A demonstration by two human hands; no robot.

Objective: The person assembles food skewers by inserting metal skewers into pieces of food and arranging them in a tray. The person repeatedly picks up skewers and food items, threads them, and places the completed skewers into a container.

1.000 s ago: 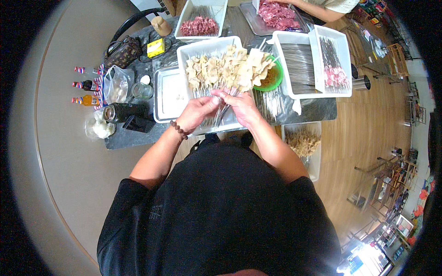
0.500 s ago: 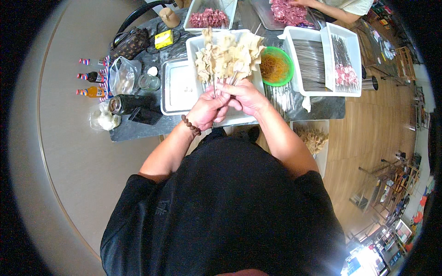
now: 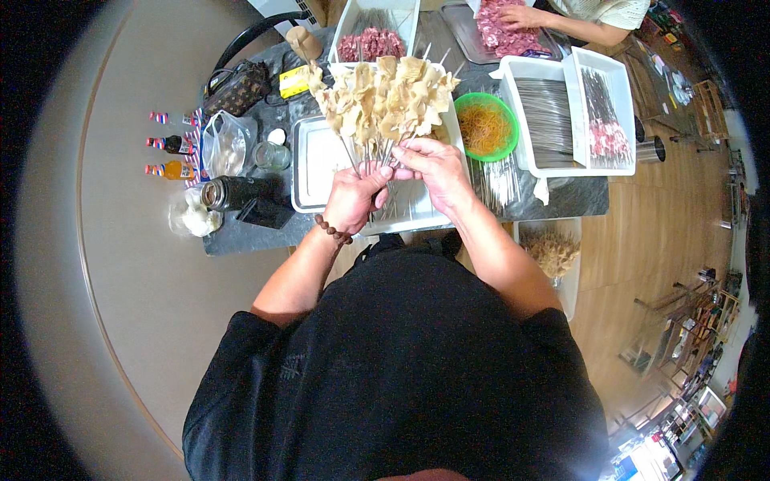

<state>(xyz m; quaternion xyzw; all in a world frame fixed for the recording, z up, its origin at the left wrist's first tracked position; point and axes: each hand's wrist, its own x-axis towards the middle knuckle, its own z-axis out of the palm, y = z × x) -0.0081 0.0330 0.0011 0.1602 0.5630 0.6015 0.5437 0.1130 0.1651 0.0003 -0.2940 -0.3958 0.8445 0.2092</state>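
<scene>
My left hand (image 3: 355, 196) and my right hand (image 3: 429, 166) together grip the thin metal sticks of a bunch of skewers (image 3: 385, 100) loaded with pale beige folded pieces. The bunch fans upward above a white tray (image 3: 311, 164) on the dark table. A bead bracelet (image 3: 331, 231) circles my left wrist. More bare metal sticks lie in the tray under my hands.
A green bowl of orange shreds (image 3: 485, 126) sits right of my hands. A white tub of metal skewers (image 3: 548, 116) and a tray of meat skewers (image 3: 603, 112) stand further right. Another person's hand (image 3: 521, 16) handles red meat at the back. Bottles (image 3: 172, 156), a dark flask (image 3: 233, 192) and a bag (image 3: 237, 86) crowd the left.
The bunch of skewers has come up from lying in the tray to standing fanned out in both hands. My hands have drawn closer together around the sticks.
</scene>
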